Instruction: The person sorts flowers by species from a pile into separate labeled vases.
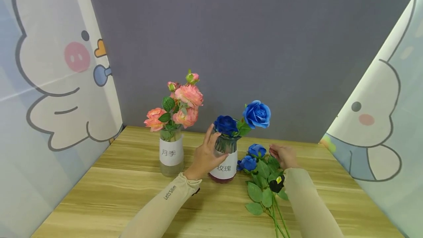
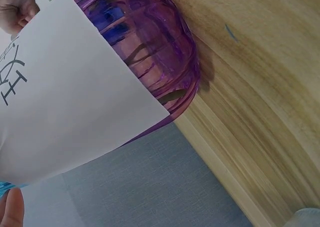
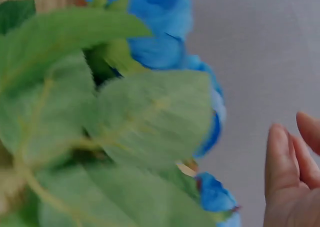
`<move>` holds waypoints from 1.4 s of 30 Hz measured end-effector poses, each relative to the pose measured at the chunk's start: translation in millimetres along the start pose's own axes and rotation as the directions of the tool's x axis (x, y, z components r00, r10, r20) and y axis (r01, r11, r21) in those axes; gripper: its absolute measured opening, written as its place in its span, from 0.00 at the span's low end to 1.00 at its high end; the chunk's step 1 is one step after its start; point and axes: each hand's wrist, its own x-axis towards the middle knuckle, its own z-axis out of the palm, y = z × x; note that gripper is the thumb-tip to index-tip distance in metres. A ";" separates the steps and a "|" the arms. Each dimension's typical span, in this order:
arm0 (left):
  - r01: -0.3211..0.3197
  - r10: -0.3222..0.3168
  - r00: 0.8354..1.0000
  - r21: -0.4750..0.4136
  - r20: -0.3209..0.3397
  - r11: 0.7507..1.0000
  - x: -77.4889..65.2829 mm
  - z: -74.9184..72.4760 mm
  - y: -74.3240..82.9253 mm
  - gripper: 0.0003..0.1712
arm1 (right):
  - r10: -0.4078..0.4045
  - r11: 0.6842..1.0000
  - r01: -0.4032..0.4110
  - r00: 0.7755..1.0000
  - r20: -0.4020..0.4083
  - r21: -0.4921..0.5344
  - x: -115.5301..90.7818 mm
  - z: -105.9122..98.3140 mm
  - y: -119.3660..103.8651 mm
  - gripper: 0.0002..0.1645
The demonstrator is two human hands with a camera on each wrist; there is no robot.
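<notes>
My left hand (image 1: 207, 157) is at the left side of a ribbed glass vase (image 1: 222, 180), bluish above and purple at the base. Its thumb reaches across the front, and its fingers point up near the rim, fairly straight. A white paper label (image 2: 75, 92) wraps the vase. A dark blue rose (image 1: 226, 125) and a lighter blue rose (image 1: 256, 114) stand in it. On the table lie more blue roses (image 1: 247, 163) with green leaves (image 1: 255, 191) and long stems. Beside their heads is my right hand (image 3: 295, 172), fingers loosely bent with nothing between them.
A clear glass vase (image 1: 171, 170) with pink flowers (image 1: 189, 96) and its own white label stands on the left. Behind the wooden table (image 1: 125, 183) rises a grey backdrop (image 1: 211, 47). Cartoon-printed panels (image 1: 59, 80) flank both sides.
</notes>
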 end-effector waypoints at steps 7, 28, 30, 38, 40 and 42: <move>-0.008 0.008 1.000 -0.004 0.005 1.000 1.7 -1.4 0.3 0.46 | -0.052 0.993 0.033 0.985 -0.164 -0.114 6.8 15.7 18.3 0.24; 0.023 -0.023 0.999 -0.011 0.039 1.000 0.0 -1.2 4.4 0.45 | -0.082 0.802 -0.025 0.985 -0.152 -0.597 4.5 21.2 50.7 0.19; 0.027 -0.027 0.999 -0.004 0.028 1.000 -0.2 -1.4 4.0 0.45 | -0.091 0.783 -0.012 0.987 -0.134 -0.621 2.8 22.2 50.4 0.21; 0.022 -0.021 0.999 -0.003 0.029 1.000 0.1 -2.5 3.2 0.45 | -0.108 0.682 -0.030 0.984 -0.142 -0.730 11.9 26.9 55.3 0.20; 0.022 -0.022 0.999 -0.007 0.029 1.000 0.6 -3.1 3.5 0.45 | -0.117 0.666 -0.022 0.984 -0.134 -0.746 14.5 27.2 57.1 0.19; 0.021 -0.021 0.999 -0.011 0.029 1.000 0.7 -3.4 4.1 0.45 | -0.135 0.645 -0.001 0.984 -0.115 -0.764 15.7 26.2 58.3 0.20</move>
